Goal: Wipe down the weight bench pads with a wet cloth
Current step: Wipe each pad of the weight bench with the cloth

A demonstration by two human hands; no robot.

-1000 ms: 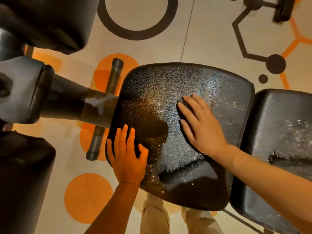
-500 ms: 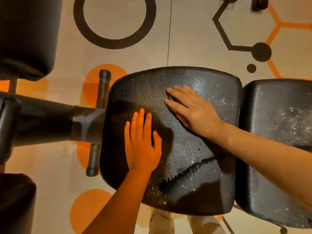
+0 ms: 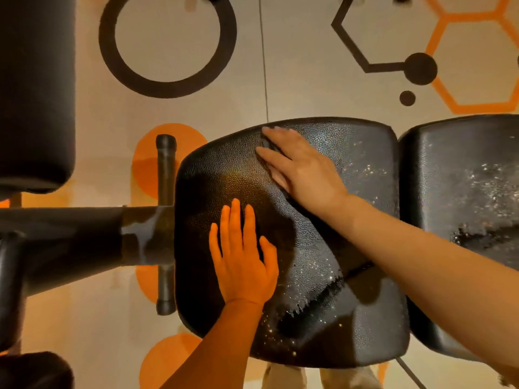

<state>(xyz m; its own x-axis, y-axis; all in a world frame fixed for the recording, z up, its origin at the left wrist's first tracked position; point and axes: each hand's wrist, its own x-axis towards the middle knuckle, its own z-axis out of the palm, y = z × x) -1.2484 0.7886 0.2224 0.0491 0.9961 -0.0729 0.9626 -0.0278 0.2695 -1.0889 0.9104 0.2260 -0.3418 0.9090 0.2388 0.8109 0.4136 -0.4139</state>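
The black textured seat pad (image 3: 351, 318) of the weight bench fills the middle of the view, glistening with wet streaks. My right hand (image 3: 303, 169) lies flat near the pad's far edge, fingers straight, pressing a dark cloth (image 3: 266, 144) that shows only as a sliver under the fingertips. My left hand (image 3: 241, 259) rests flat on the pad's left part, fingers straight and together. A second black pad (image 3: 463, 178) adjoins on the right, also wet and speckled.
The bench's dark metal frame (image 3: 70, 242) and a crossbar (image 3: 165, 220) extend left of the seat pad. Black roller pads (image 3: 33, 94) stand at the upper left and at the lower left corner. The floor bears orange and dark patterns. My legs show below the pad.
My right hand has slid with the cloth toward the seat pad's far edge. My left hand has shifted from the pad's left edge further onto its surface.
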